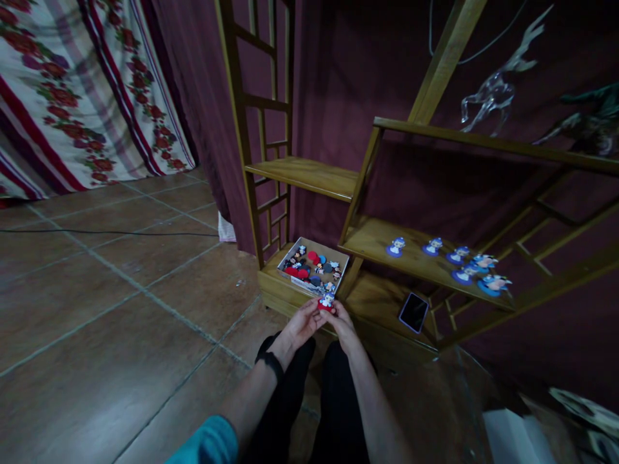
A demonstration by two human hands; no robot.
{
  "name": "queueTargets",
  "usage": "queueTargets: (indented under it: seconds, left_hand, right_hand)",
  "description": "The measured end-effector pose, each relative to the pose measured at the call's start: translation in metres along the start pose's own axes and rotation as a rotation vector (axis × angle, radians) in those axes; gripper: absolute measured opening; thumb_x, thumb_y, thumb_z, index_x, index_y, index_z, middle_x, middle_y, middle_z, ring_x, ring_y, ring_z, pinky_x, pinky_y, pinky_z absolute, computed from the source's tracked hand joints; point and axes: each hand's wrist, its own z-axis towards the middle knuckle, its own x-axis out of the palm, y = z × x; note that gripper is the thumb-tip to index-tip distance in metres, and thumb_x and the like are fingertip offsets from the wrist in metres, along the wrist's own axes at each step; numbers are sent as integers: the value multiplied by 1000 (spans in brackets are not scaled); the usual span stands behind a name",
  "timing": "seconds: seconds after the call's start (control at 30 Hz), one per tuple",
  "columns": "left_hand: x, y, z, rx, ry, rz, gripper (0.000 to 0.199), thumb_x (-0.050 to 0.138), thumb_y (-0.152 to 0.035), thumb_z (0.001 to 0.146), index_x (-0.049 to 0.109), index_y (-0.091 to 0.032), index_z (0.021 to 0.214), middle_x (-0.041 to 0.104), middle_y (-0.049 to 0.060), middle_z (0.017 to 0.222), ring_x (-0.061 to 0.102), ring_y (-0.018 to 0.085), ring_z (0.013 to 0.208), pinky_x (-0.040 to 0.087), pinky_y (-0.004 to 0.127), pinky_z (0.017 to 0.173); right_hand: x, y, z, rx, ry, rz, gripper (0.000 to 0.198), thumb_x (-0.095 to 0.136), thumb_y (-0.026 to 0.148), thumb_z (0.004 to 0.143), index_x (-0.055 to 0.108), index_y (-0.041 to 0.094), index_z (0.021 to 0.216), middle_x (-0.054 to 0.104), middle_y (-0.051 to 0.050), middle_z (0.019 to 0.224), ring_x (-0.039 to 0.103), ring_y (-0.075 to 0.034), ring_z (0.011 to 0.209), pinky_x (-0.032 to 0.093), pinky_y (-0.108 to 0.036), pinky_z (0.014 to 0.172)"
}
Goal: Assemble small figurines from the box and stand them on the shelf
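Between my two hands is a small figurine (327,299) with a blue-and-white top and a red round base. My left hand (305,321) grips the base from the left, and my right hand (342,322) grips it from the right. Just beyond them sits an open cardboard box (296,281) with several figurines and loose red, blue and dark round pieces inside. On the shelf to the right stand several similar figurines, among them a white one on a purple base (396,247) and a blue-and-white one on a blue base (494,284).
The wooden shelf unit (387,242) has upright lattice sides. A phone (414,312) lies on its lower board. Above, a clear deer figure (493,90) stands on the top shelf. A dark cable (111,232) crosses the tiled floor, and a floral curtain (77,96) hangs at left.
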Motion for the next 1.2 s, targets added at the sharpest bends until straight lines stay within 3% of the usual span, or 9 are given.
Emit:
queueTargets:
  seconds: [0.3, 0.5, 1.0, 1.2]
  left_hand:
    - [-2, 1, 2, -2, -33, -42, 21, 55, -22, 82, 56, -13, 101, 65, 13, 96, 63, 20, 92, 48, 34, 83]
    - [-3, 1, 2, -27, -41, -56, 16, 53, -21, 83, 58, -11, 94, 66, 13, 92, 63, 20, 90, 47, 33, 84]
    - [-1, 1, 5, -88, -107, -85, 28, 41, -29, 88, 60, -10, 91, 67, 12, 84, 63, 16, 79, 46, 31, 81]
    - [-2, 1, 5, -76, -91, -77, 24, 44, -28, 87, 60, -11, 92, 66, 11, 85, 63, 16, 79, 46, 33, 83]
  right_hand:
    - [-2, 1, -3, -8, 1, -14, 46, 69, 41, 63, 60, 24, 104, 64, -2, 101, 55, -23, 101, 39, -38, 93]
    - [-3, 1, -4, -28, 3, -23, 40, 71, 40, 61, 61, 24, 96, 64, -1, 93, 55, -21, 93, 41, -35, 87]
    - [-4, 3, -4, -46, -14, -62, 33, 70, 39, 62, 62, 24, 90, 63, -1, 95, 53, -21, 97, 38, -34, 87]
    - [-7, 2, -2, -45, -3, -45, 33, 70, 38, 63, 63, 24, 92, 63, -1, 97, 53, -21, 97, 38, -34, 87]
